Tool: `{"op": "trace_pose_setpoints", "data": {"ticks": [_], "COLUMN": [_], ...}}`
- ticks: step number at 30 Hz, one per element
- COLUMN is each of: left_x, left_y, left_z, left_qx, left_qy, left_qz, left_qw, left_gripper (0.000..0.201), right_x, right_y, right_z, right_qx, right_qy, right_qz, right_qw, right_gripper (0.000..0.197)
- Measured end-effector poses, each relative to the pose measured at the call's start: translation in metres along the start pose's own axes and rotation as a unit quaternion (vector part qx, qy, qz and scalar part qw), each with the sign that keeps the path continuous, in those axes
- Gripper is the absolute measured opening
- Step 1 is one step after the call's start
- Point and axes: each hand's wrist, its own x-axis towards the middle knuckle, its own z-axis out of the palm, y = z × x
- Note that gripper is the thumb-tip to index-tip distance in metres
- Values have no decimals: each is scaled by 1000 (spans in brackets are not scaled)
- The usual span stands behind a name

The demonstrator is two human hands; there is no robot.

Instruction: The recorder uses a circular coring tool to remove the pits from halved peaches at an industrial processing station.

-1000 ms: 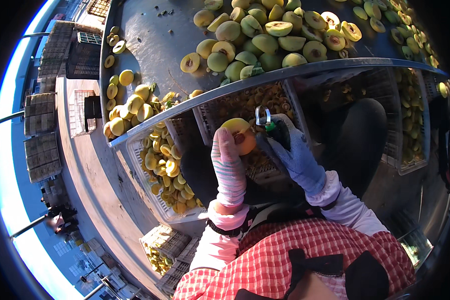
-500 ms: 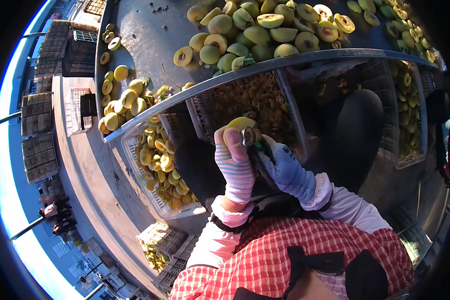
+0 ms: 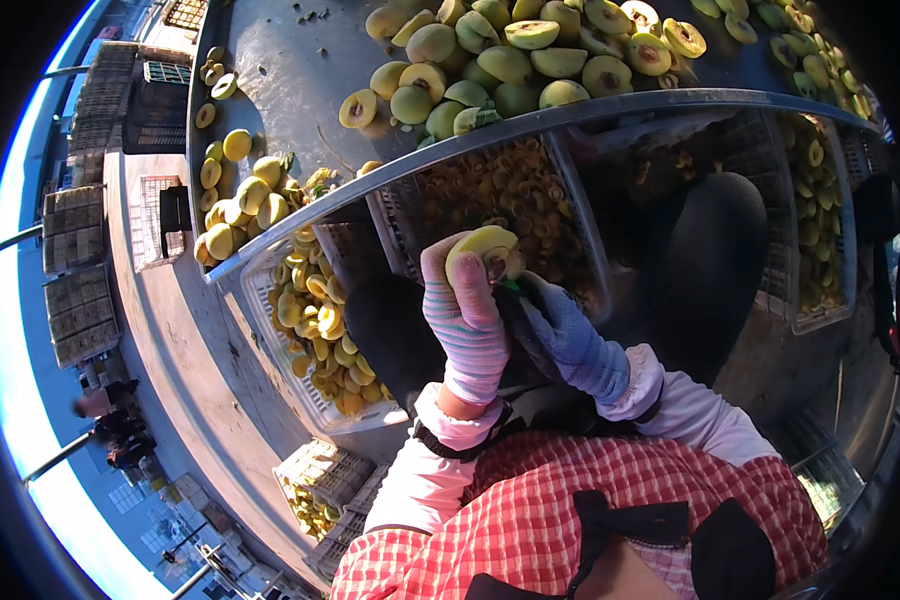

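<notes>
My left hand, in a striped knit glove, is wrapped round a yellow-green peach half, its thumb over the near side. The cut face with a brown hollow turns toward my right hand. My right hand, in a blue-grey glove, is closed round a small pitting tool; only a bit of its green part shows by the fruit. Its metal loop tip is hidden at the peach half. Both hands are close together above my lap, just this side of the metal table's edge.
On the metal table lies a heap of peach halves, with more at its left corner. Beneath the raised rim stand crates, one with yellow halves, another with brownish pieces. My knees sit between crates. Stacked crates stand far left.
The metal loop that showed at the cut face is now out of sight. Both hands have shifted slightly left, and the peach half is tilted a little differently.
</notes>
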Motion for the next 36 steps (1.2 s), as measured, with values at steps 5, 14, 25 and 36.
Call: {"op": "trace_pose_setpoints", "data": {"ticks": [5,14,25,36], "left_x": [18,28,4,10], "left_y": [10,-15,-43,13], "left_z": [-19,-33,-44,-77], "left_qx": [20,271,-301,83], "left_qy": [-98,-181,112,-68], "left_qz": [-75,87,-283,-144], "left_qw": [992,942,904,984], "left_gripper": [34,30,33,37], "right_x": [-1,-9,5,33], "right_y": [-4,28,21,-11], "right_z": [-12,-11,-16,-33], "right_qx": [368,708,663,-308], "right_qy": [-93,-209,-231,-146], "right_qz": [305,449,335,-170], "right_qw": [873,504,629,925], "right_gripper": [36,44,49,27]}}
